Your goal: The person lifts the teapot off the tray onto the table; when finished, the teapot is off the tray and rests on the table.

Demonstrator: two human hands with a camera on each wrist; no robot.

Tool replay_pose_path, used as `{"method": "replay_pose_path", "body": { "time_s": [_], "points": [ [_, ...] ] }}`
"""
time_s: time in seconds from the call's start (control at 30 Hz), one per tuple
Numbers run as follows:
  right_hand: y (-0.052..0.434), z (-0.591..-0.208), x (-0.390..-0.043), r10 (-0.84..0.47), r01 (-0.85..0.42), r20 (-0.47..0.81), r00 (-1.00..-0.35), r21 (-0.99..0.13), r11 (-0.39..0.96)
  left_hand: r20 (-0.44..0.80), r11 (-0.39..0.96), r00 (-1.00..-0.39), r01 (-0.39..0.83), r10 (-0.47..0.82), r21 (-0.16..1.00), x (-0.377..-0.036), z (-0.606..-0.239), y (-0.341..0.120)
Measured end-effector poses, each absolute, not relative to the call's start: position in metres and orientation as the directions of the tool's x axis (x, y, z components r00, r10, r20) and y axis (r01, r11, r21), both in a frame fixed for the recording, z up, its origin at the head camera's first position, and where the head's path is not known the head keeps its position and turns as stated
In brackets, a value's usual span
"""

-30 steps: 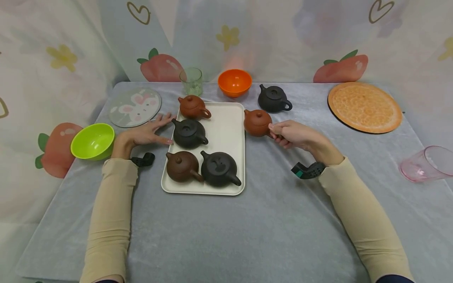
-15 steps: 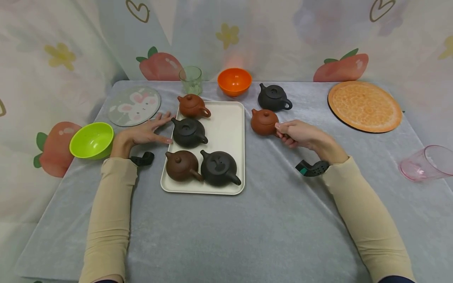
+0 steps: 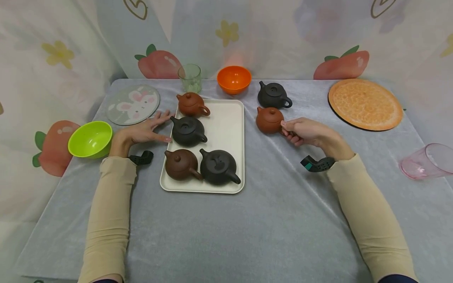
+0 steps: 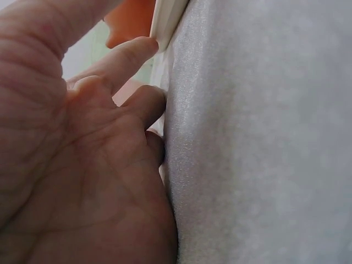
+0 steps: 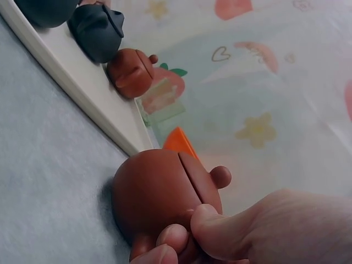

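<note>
Right of the tray, our right hand pinches the orange-brown teapot, its spout angled away and left, our left hand spread at the opposite rim.

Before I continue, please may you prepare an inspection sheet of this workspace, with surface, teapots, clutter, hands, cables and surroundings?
Surface: grey cloth, creased in places.
Teapots: the held teapot is right of the cream tray; on the tray, a reddish-brown teapot, middle black teapot, dark brown teapot and front black teapot; off it, far black teapot.
Clutter: lime bowl, orange bowl, green glass, pink glass, rabbit mat, round orange mat.
Hands: left hand, fingers spread at the tray's left edge; right hand pinches the held teapot.
Cables: nothing seen.
Surroundings: backdrop with fruit, flowers and hearts.
</note>
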State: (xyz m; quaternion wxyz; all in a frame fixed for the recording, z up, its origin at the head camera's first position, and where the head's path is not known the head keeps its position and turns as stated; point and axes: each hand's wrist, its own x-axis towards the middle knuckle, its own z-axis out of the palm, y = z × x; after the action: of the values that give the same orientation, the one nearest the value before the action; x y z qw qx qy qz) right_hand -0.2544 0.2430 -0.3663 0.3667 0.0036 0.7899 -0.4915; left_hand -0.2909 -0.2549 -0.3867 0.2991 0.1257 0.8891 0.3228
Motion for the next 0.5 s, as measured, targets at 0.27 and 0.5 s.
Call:
{"method": "replay_pose_path", "body": {
  "time_s": [0.27, 0.5],
  "points": [
    [0.2474, -0.3634, -0.2557, -0.361, 0.364, -0.592, -0.720, -0.766, 0.529, -0.460, 0.762, -0.788, 0.017, 0.409, 0.648, -0.2942, -0.3923, -0.2595],
    [0.2525, -0.3634, -0.2579, -0.351, 0.392, -0.615, -0.706, -0.752, 0.529, -0.472, 0.757, -0.778, 0.008, 0.415, 0.653, -0.2924, -0.3867, -0.2570]
  ]
}}
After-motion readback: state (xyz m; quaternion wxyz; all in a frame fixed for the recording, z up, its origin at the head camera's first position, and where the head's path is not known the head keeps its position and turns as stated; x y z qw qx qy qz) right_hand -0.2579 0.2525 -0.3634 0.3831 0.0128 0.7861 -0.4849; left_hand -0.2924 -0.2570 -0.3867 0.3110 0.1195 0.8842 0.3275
